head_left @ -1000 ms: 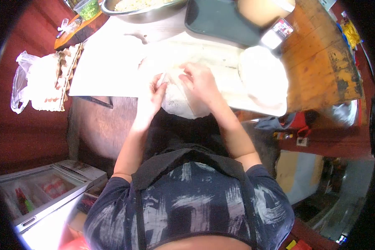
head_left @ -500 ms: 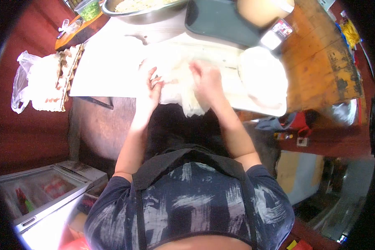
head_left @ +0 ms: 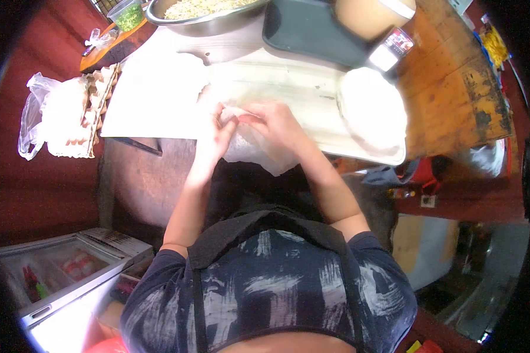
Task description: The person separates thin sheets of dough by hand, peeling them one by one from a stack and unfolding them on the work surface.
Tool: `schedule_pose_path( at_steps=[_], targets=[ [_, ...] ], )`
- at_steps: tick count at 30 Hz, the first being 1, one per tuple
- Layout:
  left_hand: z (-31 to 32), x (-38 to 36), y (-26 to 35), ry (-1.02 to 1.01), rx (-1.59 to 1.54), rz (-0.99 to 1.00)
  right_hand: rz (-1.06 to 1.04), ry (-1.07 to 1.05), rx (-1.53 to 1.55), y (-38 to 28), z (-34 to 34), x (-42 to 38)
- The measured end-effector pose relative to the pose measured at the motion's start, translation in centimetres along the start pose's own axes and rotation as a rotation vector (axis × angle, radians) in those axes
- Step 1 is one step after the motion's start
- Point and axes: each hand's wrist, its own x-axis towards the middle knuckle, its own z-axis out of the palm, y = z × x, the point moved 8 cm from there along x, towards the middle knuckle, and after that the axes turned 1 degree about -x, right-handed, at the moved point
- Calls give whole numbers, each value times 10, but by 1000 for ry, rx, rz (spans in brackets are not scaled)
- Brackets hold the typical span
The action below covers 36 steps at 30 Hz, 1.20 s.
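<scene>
Both hands meet over the near edge of a pale board (head_left: 300, 73). Between them is a thin, whitish, translucent sheet (head_left: 253, 147) that hangs down over the board's edge. My left hand (head_left: 218, 132) pinches its upper part, thumb and fingers together. From the right, my right hand (head_left: 274, 120) grips the same sheet close to the left fingertips, its fingers bent. A small reddish patch shows between the fingers; what it is cannot be made out. Strong glare washes out the area around my left hand.
A white round mass (head_left: 372, 109) lies at the board's right end. Behind are a dark tray (head_left: 312, 32), a metal bowl of shredded food (head_left: 209, 22), a beige container (head_left: 374, 15) and a small box (head_left: 391, 48). Egg cartons (head_left: 91, 112) stand at left.
My right hand has moved left and down to meet my left hand, its fingers now on the sheet. The sheet hangs wider and smoother than before.
</scene>
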Motion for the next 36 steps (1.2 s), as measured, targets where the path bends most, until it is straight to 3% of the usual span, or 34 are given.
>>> schedule_pose_path(
  at_steps=[1, 3, 5, 9, 10, 12, 14, 16, 20, 22, 24, 26, 28, 30, 32, 34, 36],
  targets=[
    [4, 1, -6, -2, -1, 0, -20, -14, 24, -3, -3, 0],
    [9, 1, -25, 49, -397, -113, -37, -26, 45, -3, -9, -3],
    [9, 0, -35, 24, -355, -193, 188, 94, 26, 20, -25, -9],
    [6, -3, -29, -68, -181, -437, 317, 254, -156, 35, -42, -15],
    [10, -6, -34, -76, -185, -428, 330, 170, -189, 34, -35, -13],
    [6, -3, -25, 67, -186, -103, 360, 114, -250, 33, -31, -13],
    [5, -3, -6, 31, -58, -18, 91, 205, -183, 12, -29, -8],
    [10, -8, 4, -110, -254, -311, 89, 128, -215, 9, -23, -3],
    [8, -7, 0, -151, -112, -328, -4, -32, -170, -2, -5, -1],
    [9, -2, -7, -79, -318, -136, -37, -39, -90, -4, -6, -4],
    [6, -2, 0, -140, -262, -231, -119, 20, -78, -12, -17, -6],
    [9, -3, -4, -200, -204, -324, 0, 60, -102, 2, -32, -7],
    [10, -2, -10, -96, -359, -317, 119, 98, -125, 15, -39, -9],
    [13, -2, -11, -73, -335, -300, 167, 285, -253, 18, -54, -13],
    [10, -1, -6, -45, -309, -286, 178, 234, -241, 13, -52, -14],
    [12, -3, -2, -162, -184, -383, 190, 180, -221, 9, -47, -12],
    [11, -4, 6, -170, -123, -351, 106, 156, -98, 1, -40, -9]
  ],
)
